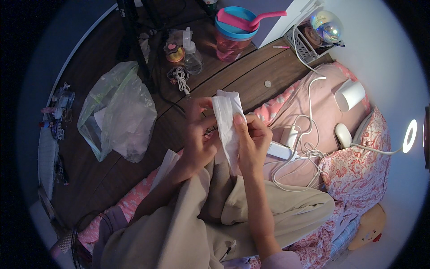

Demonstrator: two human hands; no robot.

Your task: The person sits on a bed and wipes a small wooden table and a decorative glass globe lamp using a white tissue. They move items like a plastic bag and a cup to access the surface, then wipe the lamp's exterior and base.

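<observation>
A folded white tissue (pixel 225 124) is held up over the lap, roughly upright. My right hand (pixel 251 141) pinches its right side, thumb on top. My left hand (pixel 201 134) is at its left edge, fingers bent and slightly blurred; whether they grip the tissue is not clear. Beside my left forearm lies a white tissue pack or folded tissue (pixel 165 168). A translucent plastic bag (pixel 117 111) with white and pinkish contents stands on the wooden floor to the left.
A blue-lidded cup (pixel 235 37), a clear spray bottle (pixel 192 57) and a coiled white cable (pixel 181 80) stand or lie ahead. At right are a power strip (pixel 280 150) with tangled cords, a white cylinder (pixel 350 95) and a lit ring lamp (pixel 409 136). Black tripod legs (pixel 136 43) rise at upper left.
</observation>
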